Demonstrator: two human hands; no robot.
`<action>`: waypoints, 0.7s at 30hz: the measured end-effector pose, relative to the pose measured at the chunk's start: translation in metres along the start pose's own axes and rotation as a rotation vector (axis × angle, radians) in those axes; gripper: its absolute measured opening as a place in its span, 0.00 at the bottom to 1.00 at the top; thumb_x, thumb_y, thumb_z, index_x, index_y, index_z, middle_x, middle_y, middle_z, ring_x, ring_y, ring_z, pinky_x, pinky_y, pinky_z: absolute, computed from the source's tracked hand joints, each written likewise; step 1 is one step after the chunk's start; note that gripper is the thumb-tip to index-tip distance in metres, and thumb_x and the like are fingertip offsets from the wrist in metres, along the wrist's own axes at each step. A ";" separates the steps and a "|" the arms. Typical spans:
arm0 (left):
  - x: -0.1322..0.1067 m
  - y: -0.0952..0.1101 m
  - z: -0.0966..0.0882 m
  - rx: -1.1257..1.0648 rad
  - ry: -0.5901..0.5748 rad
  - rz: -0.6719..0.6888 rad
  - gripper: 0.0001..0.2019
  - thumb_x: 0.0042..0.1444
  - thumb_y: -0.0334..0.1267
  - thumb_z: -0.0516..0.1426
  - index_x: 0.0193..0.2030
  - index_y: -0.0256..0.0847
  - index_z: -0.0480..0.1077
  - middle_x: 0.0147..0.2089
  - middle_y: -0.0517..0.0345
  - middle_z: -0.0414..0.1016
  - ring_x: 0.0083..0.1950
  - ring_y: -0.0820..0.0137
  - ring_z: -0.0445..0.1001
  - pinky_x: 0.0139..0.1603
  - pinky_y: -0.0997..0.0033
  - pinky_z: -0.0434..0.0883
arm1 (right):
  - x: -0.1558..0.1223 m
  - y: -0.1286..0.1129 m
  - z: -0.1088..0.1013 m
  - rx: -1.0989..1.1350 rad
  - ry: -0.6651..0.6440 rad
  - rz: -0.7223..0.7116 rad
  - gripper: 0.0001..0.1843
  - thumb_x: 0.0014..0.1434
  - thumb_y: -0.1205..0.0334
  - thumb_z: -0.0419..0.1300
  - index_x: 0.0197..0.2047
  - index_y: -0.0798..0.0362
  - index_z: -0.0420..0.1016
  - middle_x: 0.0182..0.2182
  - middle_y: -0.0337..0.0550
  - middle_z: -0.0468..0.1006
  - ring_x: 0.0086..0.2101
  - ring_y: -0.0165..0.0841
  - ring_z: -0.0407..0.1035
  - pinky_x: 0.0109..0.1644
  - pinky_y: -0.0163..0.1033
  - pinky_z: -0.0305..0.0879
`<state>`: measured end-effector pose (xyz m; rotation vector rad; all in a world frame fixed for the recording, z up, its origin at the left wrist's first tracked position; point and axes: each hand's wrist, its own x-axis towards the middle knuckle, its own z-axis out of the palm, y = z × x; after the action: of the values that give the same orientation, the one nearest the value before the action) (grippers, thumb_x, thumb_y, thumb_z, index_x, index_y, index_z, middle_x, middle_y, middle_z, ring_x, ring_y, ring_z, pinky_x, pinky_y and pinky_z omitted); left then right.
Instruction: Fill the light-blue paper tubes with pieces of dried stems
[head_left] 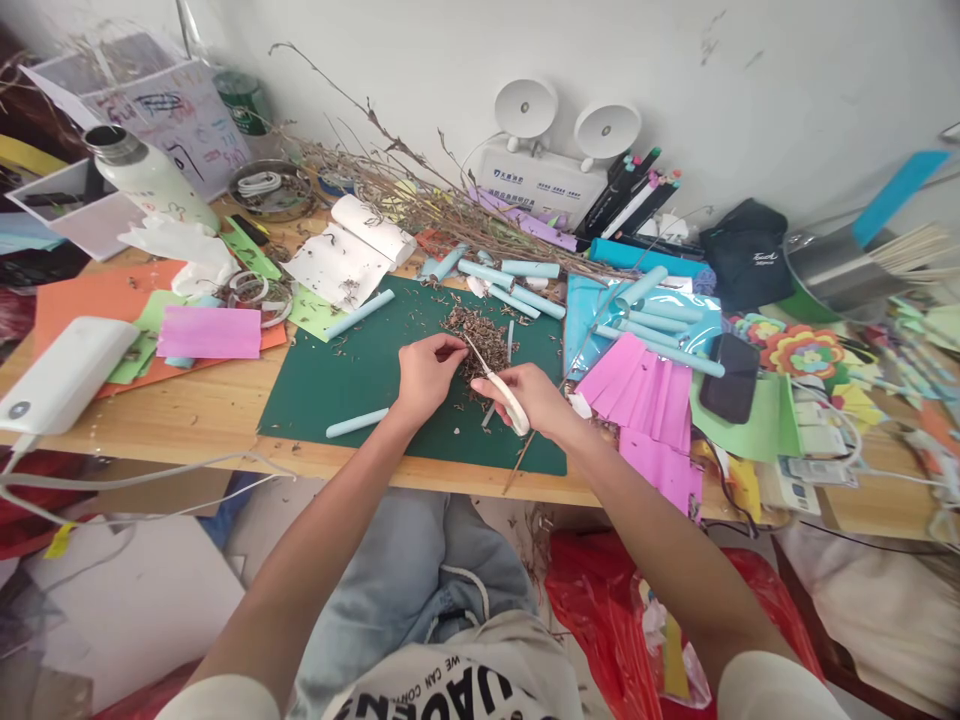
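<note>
My right hand [531, 393] is closed round the white handle of a small knife [498, 386], blade pointing up and left toward my left hand. My left hand [424, 374] pinches something thin that I cannot make out, right at the blade tip. Both hands hover over a dark green cutting mat [352, 375]. A pile of brown dried plant bits [480, 338] lies on the mat just beyond the hands. A thin dry twig [570, 370] slants past my right hand toward the table's front edge.
Light blue paper rolls [652, 325] and pink paper strips [649, 395] lie to the right, beside a black phone [731, 375]. Dried branches [420, 195] lie along the back. A white power bank [64, 375], pink sheet [208, 332] and bottle [146, 175] are left. Red bags [600, 600] sit below.
</note>
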<state>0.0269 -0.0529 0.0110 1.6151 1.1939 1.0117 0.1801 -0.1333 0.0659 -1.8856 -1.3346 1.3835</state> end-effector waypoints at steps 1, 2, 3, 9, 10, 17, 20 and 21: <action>0.000 -0.001 0.000 0.012 -0.001 -0.003 0.02 0.53 0.33 0.63 0.32 0.40 0.79 0.33 0.59 0.82 0.34 0.70 0.79 0.40 0.72 0.76 | 0.000 0.001 0.000 -0.017 0.004 -0.008 0.32 0.53 0.33 0.62 0.17 0.53 0.66 0.11 0.36 0.67 0.14 0.26 0.62 0.20 0.31 0.57; 0.000 -0.001 0.000 0.021 -0.004 -0.005 0.02 0.53 0.33 0.63 0.33 0.41 0.79 0.33 0.59 0.82 0.34 0.70 0.79 0.40 0.72 0.76 | 0.000 0.001 -0.001 -0.036 0.010 -0.017 0.32 0.53 0.33 0.61 0.16 0.53 0.66 0.11 0.36 0.67 0.14 0.26 0.62 0.20 0.32 0.57; 0.001 -0.002 0.000 0.028 -0.008 -0.006 0.03 0.53 0.33 0.63 0.33 0.41 0.79 0.34 0.59 0.82 0.34 0.69 0.80 0.41 0.71 0.76 | 0.000 0.002 -0.001 -0.057 0.018 -0.024 0.32 0.54 0.34 0.61 0.16 0.53 0.66 0.11 0.37 0.67 0.13 0.26 0.61 0.21 0.32 0.57; 0.002 -0.005 0.000 0.036 -0.018 0.079 0.05 0.52 0.29 0.62 0.34 0.41 0.80 0.38 0.57 0.82 0.39 0.69 0.80 0.45 0.71 0.78 | 0.000 0.002 -0.001 -0.156 0.067 -0.012 0.31 0.56 0.36 0.60 0.15 0.53 0.67 0.10 0.37 0.67 0.14 0.26 0.62 0.22 0.32 0.57; 0.002 -0.005 0.000 0.042 -0.014 0.086 0.05 0.52 0.29 0.62 0.33 0.41 0.80 0.38 0.57 0.82 0.39 0.69 0.80 0.45 0.70 0.78 | 0.000 0.001 -0.001 -0.159 0.066 -0.009 0.31 0.56 0.36 0.60 0.15 0.53 0.68 0.10 0.37 0.67 0.14 0.26 0.62 0.22 0.32 0.57; 0.002 -0.005 0.000 0.054 -0.017 0.062 0.05 0.52 0.30 0.62 0.33 0.41 0.80 0.37 0.57 0.82 0.37 0.70 0.80 0.42 0.71 0.77 | -0.003 -0.001 0.001 -0.112 0.068 0.036 0.29 0.54 0.37 0.63 0.16 0.53 0.67 0.11 0.37 0.68 0.13 0.26 0.62 0.18 0.32 0.56; 0.002 -0.005 -0.001 0.056 -0.014 0.043 0.05 0.52 0.30 0.61 0.33 0.41 0.80 0.36 0.57 0.82 0.37 0.69 0.80 0.43 0.71 0.78 | -0.003 0.003 0.001 -0.083 0.049 0.018 0.29 0.53 0.35 0.63 0.18 0.53 0.68 0.12 0.37 0.69 0.14 0.26 0.63 0.19 0.31 0.58; 0.002 -0.006 -0.001 0.059 -0.013 0.039 0.05 0.52 0.30 0.61 0.33 0.41 0.80 0.36 0.58 0.83 0.37 0.69 0.80 0.43 0.71 0.78 | -0.003 0.004 0.000 -0.068 0.037 0.015 0.29 0.53 0.35 0.63 0.19 0.53 0.69 0.13 0.37 0.69 0.14 0.26 0.64 0.19 0.31 0.58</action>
<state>0.0250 -0.0498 0.0062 1.6939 1.1979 0.9973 0.1815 -0.1380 0.0638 -1.9595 -1.3689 1.3186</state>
